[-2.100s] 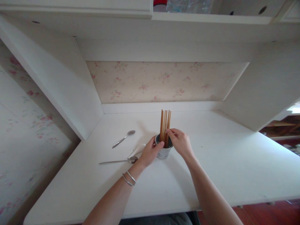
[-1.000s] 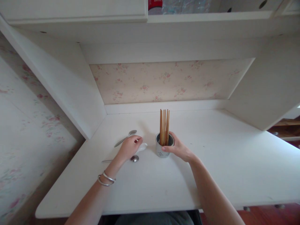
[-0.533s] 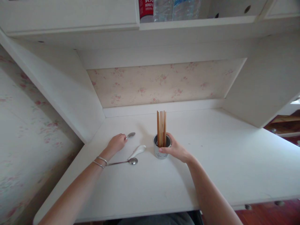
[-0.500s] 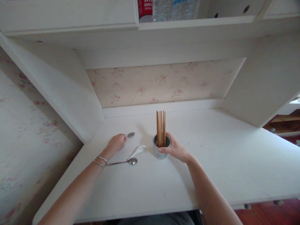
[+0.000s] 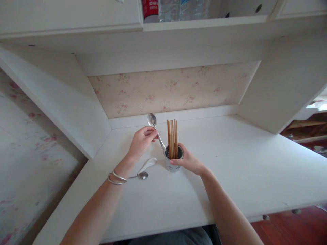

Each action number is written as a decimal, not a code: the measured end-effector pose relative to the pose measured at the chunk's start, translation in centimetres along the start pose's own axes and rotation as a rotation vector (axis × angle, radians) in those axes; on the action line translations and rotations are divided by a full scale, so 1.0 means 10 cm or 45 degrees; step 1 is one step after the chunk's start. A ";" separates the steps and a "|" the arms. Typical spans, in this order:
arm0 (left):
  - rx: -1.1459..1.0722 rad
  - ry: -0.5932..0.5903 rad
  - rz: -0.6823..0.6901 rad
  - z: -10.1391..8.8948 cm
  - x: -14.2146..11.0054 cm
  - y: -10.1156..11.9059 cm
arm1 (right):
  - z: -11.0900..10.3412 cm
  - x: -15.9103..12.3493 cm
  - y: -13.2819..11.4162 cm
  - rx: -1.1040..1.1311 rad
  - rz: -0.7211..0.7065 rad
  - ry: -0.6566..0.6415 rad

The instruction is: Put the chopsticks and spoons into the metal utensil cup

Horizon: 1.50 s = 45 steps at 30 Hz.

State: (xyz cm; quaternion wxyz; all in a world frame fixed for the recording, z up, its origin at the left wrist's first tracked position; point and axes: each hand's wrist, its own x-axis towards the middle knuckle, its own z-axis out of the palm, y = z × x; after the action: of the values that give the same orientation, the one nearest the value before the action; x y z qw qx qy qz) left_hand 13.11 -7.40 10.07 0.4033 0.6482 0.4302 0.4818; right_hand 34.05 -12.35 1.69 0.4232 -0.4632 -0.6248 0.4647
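A metal spoon (image 5: 152, 119) is pinched in my left hand (image 5: 142, 141), bowl upward. Its handle slants down to the right, and the tip meets the rim of a perforated metal utensil holder (image 5: 173, 167). Several wooden chopsticks (image 5: 172, 139) stand upright in that holder. My right hand (image 5: 187, 160) is wrapped round the holder's right side, thumb in front. On the tabletop, below my left hand, lie a white spoon (image 5: 148, 164) and another metal spoon (image 5: 142, 175), close together. My left wrist and its bracelets hide part of the second spoon's handle.
The white desk (image 5: 235, 177) has side panels at left and right and a low back ledge. Overhead, an open shelf holds a red container (image 5: 150, 9) and clear plastic bottles (image 5: 169, 10). The desk's front edge runs close to my lap.
My left hand has lifted the metal spoon off the desk and carried it rightward, turning it bowl-up at the holder's rim. My right hand keeps its hold. The view has shifted slightly.
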 end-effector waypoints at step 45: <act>-0.234 0.238 -0.563 0.73 -0.70 -0.63 | 1.05 -0.16 -0.93 -0.918 -0.389 -0.038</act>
State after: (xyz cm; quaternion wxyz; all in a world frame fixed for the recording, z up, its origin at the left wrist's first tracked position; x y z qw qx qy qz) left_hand 17.98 -12.89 0.67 0.5145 0.4518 0.5513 0.4767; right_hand 22.60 -17.22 8.38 0.2885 -0.4769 -0.8159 0.1537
